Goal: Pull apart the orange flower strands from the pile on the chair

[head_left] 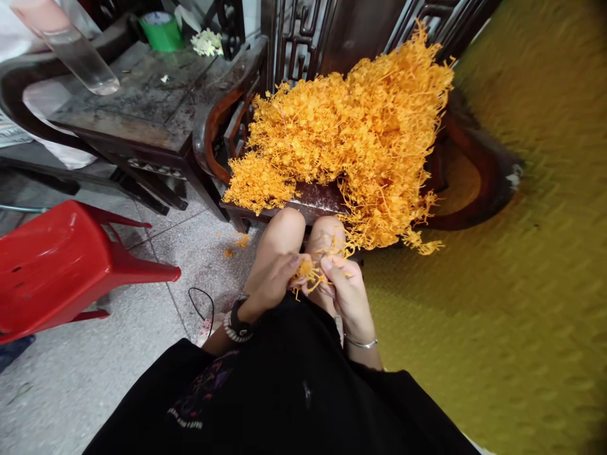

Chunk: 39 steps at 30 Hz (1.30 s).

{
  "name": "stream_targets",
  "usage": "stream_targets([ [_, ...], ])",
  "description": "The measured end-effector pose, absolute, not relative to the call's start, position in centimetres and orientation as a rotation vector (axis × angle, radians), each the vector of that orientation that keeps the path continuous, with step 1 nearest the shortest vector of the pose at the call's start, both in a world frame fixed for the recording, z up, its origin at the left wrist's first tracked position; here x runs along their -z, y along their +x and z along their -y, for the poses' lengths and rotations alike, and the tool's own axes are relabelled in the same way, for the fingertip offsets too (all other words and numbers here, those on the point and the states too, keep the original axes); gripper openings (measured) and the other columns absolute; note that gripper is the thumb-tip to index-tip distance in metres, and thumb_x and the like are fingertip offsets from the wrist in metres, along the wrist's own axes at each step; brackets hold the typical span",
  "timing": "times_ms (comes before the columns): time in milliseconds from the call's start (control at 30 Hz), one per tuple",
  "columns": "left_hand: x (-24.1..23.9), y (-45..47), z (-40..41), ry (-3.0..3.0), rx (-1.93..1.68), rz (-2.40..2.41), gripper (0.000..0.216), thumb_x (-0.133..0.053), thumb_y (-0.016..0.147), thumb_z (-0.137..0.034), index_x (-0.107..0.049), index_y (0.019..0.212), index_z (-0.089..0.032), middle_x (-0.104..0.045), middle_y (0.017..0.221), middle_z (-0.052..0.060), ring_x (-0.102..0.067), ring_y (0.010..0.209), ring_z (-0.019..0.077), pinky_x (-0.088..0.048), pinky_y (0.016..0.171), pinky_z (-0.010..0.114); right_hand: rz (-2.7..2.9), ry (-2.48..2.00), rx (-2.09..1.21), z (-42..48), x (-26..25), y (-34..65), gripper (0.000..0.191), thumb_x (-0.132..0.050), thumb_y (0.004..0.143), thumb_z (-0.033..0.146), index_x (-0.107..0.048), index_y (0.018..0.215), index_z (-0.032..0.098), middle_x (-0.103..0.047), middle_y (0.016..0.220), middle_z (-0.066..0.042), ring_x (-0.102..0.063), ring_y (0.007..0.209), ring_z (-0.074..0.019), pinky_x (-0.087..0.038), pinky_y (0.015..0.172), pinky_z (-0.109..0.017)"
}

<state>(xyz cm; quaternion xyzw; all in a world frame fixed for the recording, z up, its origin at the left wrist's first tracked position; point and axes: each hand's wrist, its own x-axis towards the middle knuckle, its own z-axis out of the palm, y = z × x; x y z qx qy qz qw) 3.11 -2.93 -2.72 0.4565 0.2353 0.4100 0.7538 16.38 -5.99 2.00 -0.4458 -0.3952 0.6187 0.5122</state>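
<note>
Above my knees, my left hand [275, 278] is closed around a small orange flower cluster [306, 270], with thin strands sticking out past the fingers. My right hand [349, 289] is close beside it, thumb and fingers pinching an orange flower sprig [349, 248]. Just beyond my knees, a large heap of branching orange flower sprigs [351, 120] covers most of a dark wooden chair seat [315, 197]. At the heap's left front lies a smaller pile of short orange flower heads [260, 183].
A red plastic stool [61, 265] stands on the speckled floor at left. Green tape [161, 31], a clear bottle [83, 60] and white flowers [207, 43] rest on a dark wooden table [142, 107]. Orange bits [241, 241] lie on the floor. A yellow textured surface [497, 316] fills the right side.
</note>
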Motion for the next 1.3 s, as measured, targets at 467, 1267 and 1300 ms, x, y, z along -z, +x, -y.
stream_targets([
  [467,1.4,2.7,3.2,1.067,-1.019,-0.734,0.05,-0.055,0.085,-0.055,-0.049,0.055,-0.016,-0.041,0.053,-0.003,-0.034,0.051,0.0087,-0.026,0.05,0.025,1.062,-1.161,-1.488,6.9,-2.0,15.6,0.035,-0.058,0.088,0.045,-0.051,0.068,0.018,-0.045,0.052,0.006,-0.032,0.041,-0.0055,-0.021,0.039,-0.02],
  [1267,-2.1,3.7,5.6,0.606,-0.832,-0.287,0.061,-0.062,0.079,-0.057,-0.03,0.044,-0.019,-0.02,0.04,-0.008,-0.014,0.032,0.003,-0.014,0.03,0.018,0.711,-0.665,-1.563,7.0,-1.5,14.9,0.053,-0.061,0.078,0.044,-0.026,0.046,0.022,-0.019,0.028,0.013,-0.006,0.022,-0.0024,-0.012,0.025,-0.017],
  [1300,-1.8,3.6,5.6,0.653,-0.855,-0.309,0.06,-0.061,0.079,-0.058,-0.032,0.045,-0.019,-0.023,0.04,-0.008,-0.017,0.032,0.0036,-0.017,0.031,0.019,0.729,-0.74,-1.5,6.8,-1.5,14.9,0.052,-0.063,0.077,0.047,-0.028,0.046,0.022,-0.021,0.028,0.012,-0.009,0.022,-0.003,-0.013,0.026,-0.017],
])
